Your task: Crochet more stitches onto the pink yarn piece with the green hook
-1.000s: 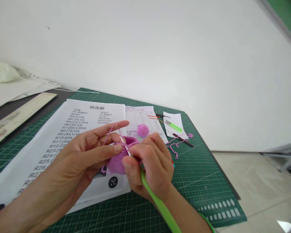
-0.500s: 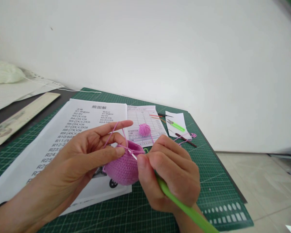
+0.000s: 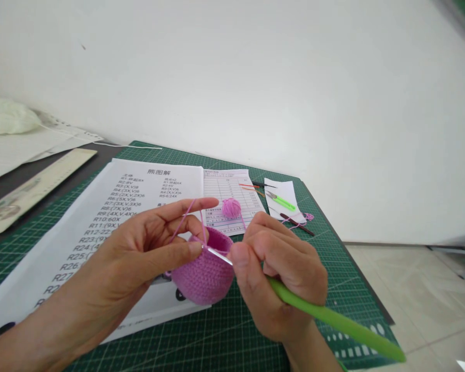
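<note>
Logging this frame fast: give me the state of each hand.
Left hand: closed, pinching the pink crochet cup, yarn over one finger.
Right hand: closed on the green crochet hook.

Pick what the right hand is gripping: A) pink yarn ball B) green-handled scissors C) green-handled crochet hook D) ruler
C: the right hand grips the green-handled crochet hook, its metal tip at the rim of the pink crochet piece held by the left hand.

Your big white sheet has the title "熊图解" on top. Under the title you can read rows like "R10:60X", "R23", "R25" and "R26". The small sheet beside it is too tiny to read.
</note>
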`<action>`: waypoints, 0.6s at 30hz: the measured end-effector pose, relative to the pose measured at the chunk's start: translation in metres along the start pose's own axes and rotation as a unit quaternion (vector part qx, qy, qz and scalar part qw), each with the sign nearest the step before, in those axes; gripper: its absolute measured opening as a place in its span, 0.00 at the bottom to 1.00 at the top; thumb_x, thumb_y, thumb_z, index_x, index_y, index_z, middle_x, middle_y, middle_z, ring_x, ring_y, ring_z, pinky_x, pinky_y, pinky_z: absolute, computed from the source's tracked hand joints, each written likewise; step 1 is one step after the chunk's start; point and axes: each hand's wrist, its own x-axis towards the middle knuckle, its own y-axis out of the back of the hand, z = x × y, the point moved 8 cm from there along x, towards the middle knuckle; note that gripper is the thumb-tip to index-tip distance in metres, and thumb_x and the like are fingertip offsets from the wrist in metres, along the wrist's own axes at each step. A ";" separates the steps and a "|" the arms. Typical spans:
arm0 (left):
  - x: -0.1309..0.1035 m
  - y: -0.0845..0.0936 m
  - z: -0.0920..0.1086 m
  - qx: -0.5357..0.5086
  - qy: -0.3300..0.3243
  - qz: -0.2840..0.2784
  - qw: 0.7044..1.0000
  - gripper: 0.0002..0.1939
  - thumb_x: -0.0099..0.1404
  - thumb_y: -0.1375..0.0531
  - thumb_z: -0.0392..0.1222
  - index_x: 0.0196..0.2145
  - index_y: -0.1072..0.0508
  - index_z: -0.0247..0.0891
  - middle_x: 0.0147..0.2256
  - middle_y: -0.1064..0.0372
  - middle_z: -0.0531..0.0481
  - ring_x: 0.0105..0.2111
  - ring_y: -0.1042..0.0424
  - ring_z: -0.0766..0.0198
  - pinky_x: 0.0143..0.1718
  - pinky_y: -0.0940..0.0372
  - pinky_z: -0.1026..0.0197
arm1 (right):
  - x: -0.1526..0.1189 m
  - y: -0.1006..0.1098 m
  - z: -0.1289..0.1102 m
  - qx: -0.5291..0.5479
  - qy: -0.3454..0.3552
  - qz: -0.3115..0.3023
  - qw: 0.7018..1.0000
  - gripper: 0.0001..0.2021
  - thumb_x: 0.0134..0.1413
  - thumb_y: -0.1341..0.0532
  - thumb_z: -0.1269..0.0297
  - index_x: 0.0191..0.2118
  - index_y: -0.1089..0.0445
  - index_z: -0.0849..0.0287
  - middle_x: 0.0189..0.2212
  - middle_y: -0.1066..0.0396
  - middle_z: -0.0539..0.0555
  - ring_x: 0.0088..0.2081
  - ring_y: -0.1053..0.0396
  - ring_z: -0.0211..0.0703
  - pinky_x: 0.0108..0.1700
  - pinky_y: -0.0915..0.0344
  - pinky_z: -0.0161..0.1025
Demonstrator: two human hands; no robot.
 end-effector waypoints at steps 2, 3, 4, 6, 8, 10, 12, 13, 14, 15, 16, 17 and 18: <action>0.000 -0.003 -0.003 -0.016 0.010 -0.025 1.000 0.26 0.55 0.33 0.32 0.50 0.27 0.48 0.30 0.22 0.53 0.29 0.27 0.67 0.29 0.32 0.73 | 0.001 -0.001 -0.003 -0.036 0.028 0.004 0.999 0.18 0.57 0.45 0.73 0.19 0.51 0.58 0.15 0.49 0.43 0.20 0.52 0.31 0.22 0.49 0.34; -0.001 -0.004 -0.004 -0.023 0.013 -0.038 0.999 0.25 0.56 0.34 0.32 0.52 0.28 0.48 0.30 0.22 0.53 0.29 0.27 0.67 0.30 0.32 0.73 | 0.001 -0.002 -0.004 -0.054 0.038 0.003 0.998 0.17 0.57 0.45 0.73 0.19 0.49 0.58 0.15 0.47 0.44 0.19 0.52 0.31 0.22 0.48 0.35; -0.002 -0.005 -0.005 -0.029 0.014 -0.050 0.998 0.26 0.58 0.35 0.32 0.53 0.30 0.49 0.31 0.22 0.54 0.30 0.27 0.68 0.31 0.32 0.73 | 0.001 -0.004 -0.004 -0.070 0.043 0.001 0.997 0.16 0.57 0.45 0.72 0.19 0.46 0.58 0.15 0.45 0.44 0.20 0.50 0.31 0.23 0.47 0.35; -0.003 -0.005 -0.006 -0.035 0.017 -0.066 0.997 0.27 0.61 0.37 0.32 0.55 0.33 0.51 0.32 0.22 0.55 0.32 0.27 0.69 0.33 0.32 0.74 | 0.002 -0.005 -0.003 -0.089 0.041 0.003 0.995 0.14 0.58 0.45 0.70 0.21 0.41 0.59 0.16 0.40 0.45 0.21 0.46 0.31 0.26 0.43 0.36; -0.003 -0.006 -0.008 -0.028 0.021 -0.072 0.997 0.26 0.62 0.38 0.32 0.56 0.34 0.51 0.35 0.22 0.55 0.34 0.27 0.68 0.35 0.31 0.73 | 0.001 -0.007 -0.001 -0.097 0.032 -0.004 0.995 0.12 0.59 0.45 0.69 0.24 0.37 0.59 0.19 0.35 0.46 0.24 0.42 0.32 0.31 0.39 0.37; -0.003 -0.006 -0.008 -0.019 0.023 -0.071 0.997 0.25 0.62 0.39 0.33 0.55 0.33 0.51 0.37 0.22 0.53 0.36 0.27 0.67 0.36 0.31 0.72 | 0.000 -0.009 0.001 -0.099 0.010 -0.009 0.995 0.13 0.60 0.46 0.70 0.23 0.38 0.59 0.20 0.36 0.46 0.25 0.41 0.33 0.34 0.38 0.38; -0.002 -0.008 -0.008 -0.007 0.020 -0.069 0.997 0.24 0.61 0.38 0.34 0.54 0.32 0.50 0.37 0.22 0.52 0.36 0.26 0.65 0.35 0.31 0.71 | -0.002 -0.010 0.004 -0.103 -0.019 -0.004 0.994 0.14 0.59 0.47 0.72 0.22 0.41 0.59 0.18 0.40 0.46 0.24 0.43 0.33 0.33 0.39 0.38; -0.001 -0.009 -0.008 0.003 0.015 -0.061 0.998 0.25 0.60 0.37 0.35 0.54 0.32 0.50 0.36 0.22 0.51 0.35 0.26 0.64 0.34 0.31 0.71 | -0.002 -0.010 0.005 -0.108 -0.033 0.006 0.994 0.14 0.58 0.47 0.73 0.21 0.42 0.59 0.18 0.42 0.46 0.24 0.44 0.33 0.31 0.40 0.38; 0.000 -0.009 -0.007 0.016 0.004 -0.050 0.999 0.26 0.59 0.36 0.35 0.55 0.32 0.49 0.34 0.22 0.51 0.34 0.26 0.64 0.34 0.31 0.71 | -0.003 -0.009 0.005 -0.115 -0.040 0.020 0.992 0.15 0.58 0.47 0.74 0.21 0.43 0.59 0.17 0.44 0.46 0.23 0.44 0.33 0.30 0.41 0.37; 0.001 -0.009 -0.005 0.033 -0.010 -0.036 0.999 0.28 0.58 0.34 0.36 0.55 0.32 0.49 0.33 0.22 0.51 0.33 0.26 0.64 0.33 0.32 0.71 | -0.004 -0.008 0.004 -0.124 -0.038 0.034 0.991 0.15 0.57 0.46 0.75 0.20 0.44 0.59 0.17 0.45 0.46 0.23 0.45 0.33 0.28 0.42 0.37; 0.002 -0.008 -0.002 0.047 -0.025 -0.020 0.998 0.29 0.57 0.34 0.36 0.55 0.32 0.49 0.31 0.22 0.52 0.31 0.27 0.65 0.31 0.32 0.71 | -0.005 -0.008 0.002 -0.132 -0.026 0.046 0.990 0.15 0.57 0.46 0.75 0.20 0.45 0.58 0.17 0.45 0.46 0.22 0.46 0.33 0.27 0.44 0.37; 0.002 -0.008 0.000 0.054 -0.038 -0.004 0.998 0.29 0.56 0.33 0.36 0.55 0.33 0.48 0.29 0.23 0.53 0.29 0.27 0.65 0.29 0.32 0.71 | -0.005 -0.008 -0.001 -0.140 -0.008 0.059 0.988 0.16 0.56 0.46 0.76 0.20 0.46 0.58 0.16 0.46 0.45 0.22 0.48 0.33 0.26 0.45 0.37; 0.003 -0.009 0.002 0.053 -0.047 0.007 0.997 0.30 0.56 0.34 0.36 0.55 0.33 0.48 0.28 0.24 0.54 0.27 0.28 0.65 0.28 0.33 0.70 | -0.006 -0.009 -0.004 -0.148 0.014 0.067 0.987 0.16 0.56 0.46 0.77 0.20 0.48 0.58 0.15 0.47 0.45 0.21 0.50 0.32 0.26 0.47 0.38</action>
